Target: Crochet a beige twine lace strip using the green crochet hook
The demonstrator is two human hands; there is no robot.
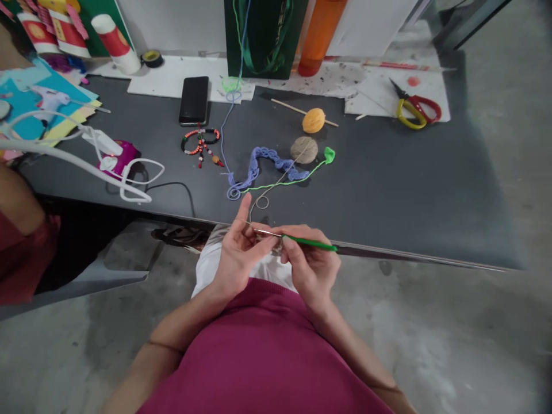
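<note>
Green-handled metal hook [308, 242] points left, basically sideways, right hand [314, 257] pinching it; left hand [238, 253] loosely curled, holding beige yarn [250, 214], dark grey tabletop edge [388, 251] close.

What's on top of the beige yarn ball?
A thin beige strand crosses the beige yarn ball and runs toward the left hand. The ball's underside and the patch of desk beneath it are covered.

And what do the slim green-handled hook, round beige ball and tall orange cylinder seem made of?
Slim green-handled hook: silvery shaft, likely metal; smooth, evenly coloured handle, perhaps plastic or painted metal.
Round beige ball: matte yarn, judging by the thin strand trailing from it; fibre unclear.
Tall orange cylinder: probably smooth plastic or tinted glass, going by its translucent look.
</note>
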